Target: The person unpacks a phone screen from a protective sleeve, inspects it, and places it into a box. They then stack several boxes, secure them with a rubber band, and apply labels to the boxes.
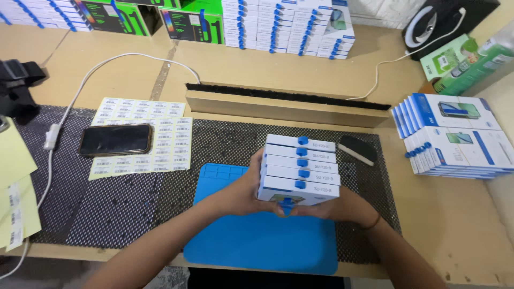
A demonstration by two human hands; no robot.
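Head view: both hands, left hand (243,194) and right hand (342,206), clamp a stack of boxes (300,170) above the blue mat (257,241); uneven squeeze could fan them loose.

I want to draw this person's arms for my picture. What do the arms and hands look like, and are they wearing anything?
Both arms are bare, with no sleeves showing up to the picture's edge. The left hand wears no glove, ring or watch that I can see. The right hand is bare too, but a thin dark band circles its wrist. The fingers are mostly hidden, so nails can't be made out.
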